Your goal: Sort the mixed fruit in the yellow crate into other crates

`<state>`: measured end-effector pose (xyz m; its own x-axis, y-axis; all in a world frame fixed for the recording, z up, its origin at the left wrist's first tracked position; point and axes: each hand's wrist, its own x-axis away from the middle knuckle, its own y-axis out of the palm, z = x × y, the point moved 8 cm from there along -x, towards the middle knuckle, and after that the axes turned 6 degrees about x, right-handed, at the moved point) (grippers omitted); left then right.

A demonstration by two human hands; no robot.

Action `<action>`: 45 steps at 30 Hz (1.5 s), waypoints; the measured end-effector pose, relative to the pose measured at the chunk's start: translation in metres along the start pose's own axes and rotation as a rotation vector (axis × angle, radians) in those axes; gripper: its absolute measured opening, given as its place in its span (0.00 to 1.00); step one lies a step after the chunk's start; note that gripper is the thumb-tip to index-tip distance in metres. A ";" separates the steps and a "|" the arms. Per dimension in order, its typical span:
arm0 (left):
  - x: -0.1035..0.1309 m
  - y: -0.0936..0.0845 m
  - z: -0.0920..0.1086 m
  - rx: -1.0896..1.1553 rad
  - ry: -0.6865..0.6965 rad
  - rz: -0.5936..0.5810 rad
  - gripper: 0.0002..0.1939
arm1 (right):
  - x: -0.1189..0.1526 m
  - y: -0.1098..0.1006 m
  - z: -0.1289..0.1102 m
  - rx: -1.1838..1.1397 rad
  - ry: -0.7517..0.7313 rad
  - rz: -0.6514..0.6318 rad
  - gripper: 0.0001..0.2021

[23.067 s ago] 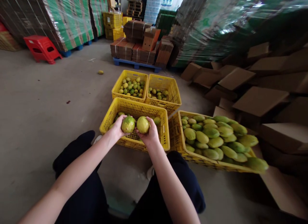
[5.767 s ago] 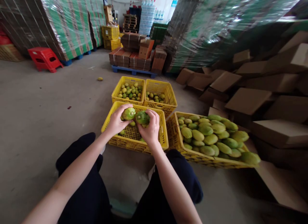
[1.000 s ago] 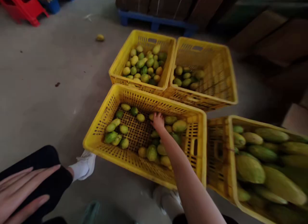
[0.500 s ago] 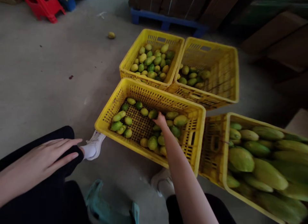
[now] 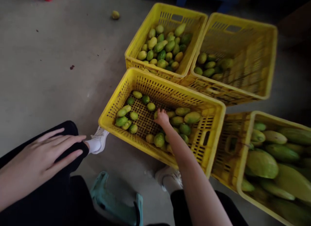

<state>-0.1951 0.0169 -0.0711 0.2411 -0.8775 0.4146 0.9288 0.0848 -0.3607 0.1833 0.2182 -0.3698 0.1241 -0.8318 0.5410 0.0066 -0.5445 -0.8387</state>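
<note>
My right hand (image 5: 162, 117) reaches down into the front yellow crate (image 5: 114, 131), its fingers curled round a small green-yellow papaya (image 5: 155, 115) that they mostly hide. To the right of that hand lie several more small papayas (image 5: 192, 117), and a looser group (image 5: 121, 121) rests at the crate's left end. Part of the crate's mesh floor shows between the two groups. My left hand (image 5: 52, 150) lies on my left knee with its fingers spread, holding nothing.
Behind stand two yellow crates, one with many small papayas (image 5: 161, 46), the other with a few (image 5: 209, 64). A crate of large papayas (image 5: 261, 163) is at right. A teal plastic stool (image 5: 109, 200) is below me. One fruit (image 5: 115, 15) lies on the floor.
My view has tilted down and moved left, so the crates appear higher and farther right. My right hand's fingers have come further over the papaya. My left hand stays on the knee.
</note>
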 end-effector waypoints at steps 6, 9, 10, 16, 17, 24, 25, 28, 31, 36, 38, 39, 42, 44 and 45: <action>0.022 0.069 0.028 0.409 -0.186 0.075 0.14 | 0.116 -0.085 -0.024 -0.129 -0.212 -0.038 0.39; 0.055 0.147 -0.005 0.980 -0.587 -0.092 0.15 | 0.204 -0.123 -0.069 -0.659 -0.517 -0.242 0.39; 0.070 0.173 -0.017 1.095 -0.765 -0.177 0.17 | 0.234 -0.131 -0.086 -0.735 -0.612 -0.290 0.39; 0.094 0.220 -0.066 1.420 -1.047 -0.151 0.21 | 0.325 -0.124 -0.142 -0.393 -0.842 -0.014 0.47; 0.093 0.215 -0.074 1.406 -1.063 -0.092 0.20 | 0.318 -0.116 -0.139 -0.333 -0.817 -0.022 0.43; 0.074 0.197 -0.091 1.336 -1.081 0.020 0.18 | 0.177 -0.073 -0.012 0.277 -0.069 -0.092 0.28; 0.072 0.197 -0.090 1.323 -1.085 0.029 0.18 | 0.161 -0.068 0.005 0.300 -0.011 -0.116 0.30; 0.066 0.194 -0.089 1.263 -1.078 0.057 0.17 | 0.129 -0.052 0.040 0.330 0.034 -0.177 0.28; 0.059 0.191 -0.090 1.215 -1.052 0.104 0.17 | 0.121 -0.038 0.061 0.354 0.023 -0.187 0.23; 0.057 0.201 -0.088 1.161 -1.041 0.044 0.18 | 0.136 -0.016 0.073 0.365 0.033 -0.131 0.18; 0.061 0.207 -0.086 1.143 -1.038 0.012 0.17 | 0.143 -0.011 0.073 0.346 0.054 -0.095 0.19; 0.063 0.208 -0.086 1.138 -1.032 0.004 0.18 | 0.147 -0.010 0.072 0.334 0.068 -0.075 0.19; 0.073 0.212 -0.089 1.125 -1.006 -0.018 0.20 | 0.159 -0.021 0.070 0.290 0.110 0.001 0.18; 0.078 0.214 -0.090 1.103 -0.984 -0.063 0.22 | 0.170 -0.040 0.067 0.258 0.131 0.067 0.17; 0.079 0.214 -0.088 1.078 -0.966 -0.091 0.24 | 0.176 -0.053 0.064 0.242 0.140 0.104 0.18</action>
<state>-0.0017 -0.0759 -0.1892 -0.1423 -0.2812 0.9491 0.6018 0.7367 0.3085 0.2684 0.1077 -0.2340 -0.0018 -0.8977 0.4406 0.2394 -0.4281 -0.8714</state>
